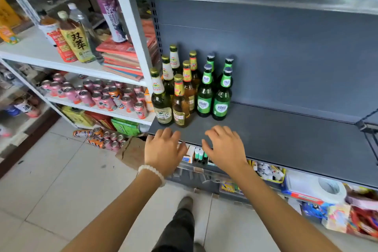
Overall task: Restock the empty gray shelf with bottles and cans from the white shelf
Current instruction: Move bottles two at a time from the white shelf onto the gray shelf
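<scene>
Several beer bottles stand in rows at the left end of the gray shelf (286, 135): green ones (222, 98) on the right, amber ones (181, 104) in the middle and dark ones with white neck labels (161, 100) on the left. My left hand (163, 149) and my right hand (223, 147) hover over the shelf's front edge just in front of the bottles, fingers spread, holding nothing. The white shelf (67, 65) stands to the left with tall drink bottles (76, 41) on an upper level and several pink cans (106, 98) below.
A stack of red flat boxes (122, 57) lies on the white shelf. Cans and a torn carton (108, 139) lie on the tiled floor at its foot. Small goods fill the level under the gray shelf. A metal bracket (366, 122) sticks out at the right.
</scene>
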